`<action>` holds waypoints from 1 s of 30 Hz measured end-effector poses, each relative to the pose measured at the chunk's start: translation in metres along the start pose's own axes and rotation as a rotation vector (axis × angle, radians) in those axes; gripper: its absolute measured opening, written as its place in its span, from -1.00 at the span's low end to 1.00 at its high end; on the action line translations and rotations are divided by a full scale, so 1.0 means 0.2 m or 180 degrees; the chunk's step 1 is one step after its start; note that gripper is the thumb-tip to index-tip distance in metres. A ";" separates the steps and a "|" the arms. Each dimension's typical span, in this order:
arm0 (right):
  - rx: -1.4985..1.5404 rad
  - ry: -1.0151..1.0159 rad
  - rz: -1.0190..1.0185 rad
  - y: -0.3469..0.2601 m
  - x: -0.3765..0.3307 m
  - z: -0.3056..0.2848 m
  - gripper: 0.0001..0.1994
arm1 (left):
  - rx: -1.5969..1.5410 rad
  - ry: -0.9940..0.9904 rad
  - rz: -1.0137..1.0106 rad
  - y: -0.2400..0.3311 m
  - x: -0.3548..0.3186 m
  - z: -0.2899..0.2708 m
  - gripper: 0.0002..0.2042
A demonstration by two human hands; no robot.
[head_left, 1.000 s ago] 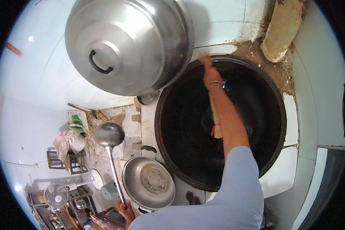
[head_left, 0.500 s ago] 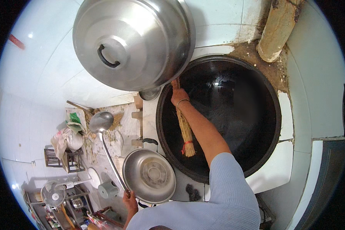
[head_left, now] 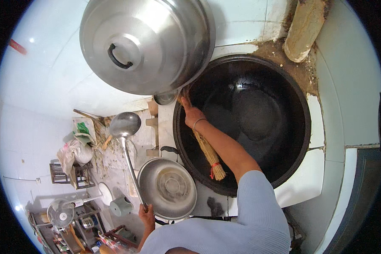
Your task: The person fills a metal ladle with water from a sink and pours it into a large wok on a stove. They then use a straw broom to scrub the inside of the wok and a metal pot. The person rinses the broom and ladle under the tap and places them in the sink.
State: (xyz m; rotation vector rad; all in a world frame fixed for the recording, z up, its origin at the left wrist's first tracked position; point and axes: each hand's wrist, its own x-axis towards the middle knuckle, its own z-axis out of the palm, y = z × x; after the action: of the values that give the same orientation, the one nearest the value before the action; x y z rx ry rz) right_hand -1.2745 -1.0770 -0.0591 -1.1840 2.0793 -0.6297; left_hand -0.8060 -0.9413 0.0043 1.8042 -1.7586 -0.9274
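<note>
My left hand is closed around the handle of a long metal ladle, held upright beside a silver metal basin. My right hand grips a straw brush tied with red string at its lower end. That brush lies slantwise over the left side of a large black wok set into a white-tiled stove; its other end reaches the wok's left rim near the lid. The wok's inside looks dark and wet. A thin bracelet circles my right wrist.
A big domed metal lid with a black handle leans at the upper left, overlapping the wok's rim. A small metal bowl sits beneath it. A thick pipe rises at the back right. Stool, fan and grey bucket stand leftward.
My right hand has shifted left and nearer, toward the wok's left rim, and the brush's tied end has swung right. The ladle's bowl has moved right and a little up.
</note>
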 end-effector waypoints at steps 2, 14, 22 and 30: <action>0.0024 -0.0168 -0.0088 -0.03 -0.08 -0.01 -0.17 | 0.0133 0.0000 0.0027 0.04 0.00 0.00 -0.81; -0.0371 -0.2301 -0.1306 0.30 -1.04 -0.01 -0.44 | -0.0310 -0.0041 0.0007 -0.09 0.02 0.03 -0.80; -0.1606 -0.1392 0.1150 1.01 -0.81 -0.20 -0.58 | -0.0303 -0.0237 0.0028 -0.05 0.01 0.02 -0.88; -0.2212 0.0390 0.1752 1.17 -0.23 -0.43 -0.52 | -0.0563 0.0095 -0.0079 -0.32 0.08 -0.05 -0.85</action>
State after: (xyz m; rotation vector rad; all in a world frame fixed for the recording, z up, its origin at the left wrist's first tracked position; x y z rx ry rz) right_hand -1.4525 -0.9174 -0.1463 -0.8343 2.6746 0.3153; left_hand -0.7564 -0.9529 -0.0378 1.7214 -1.5862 -1.0265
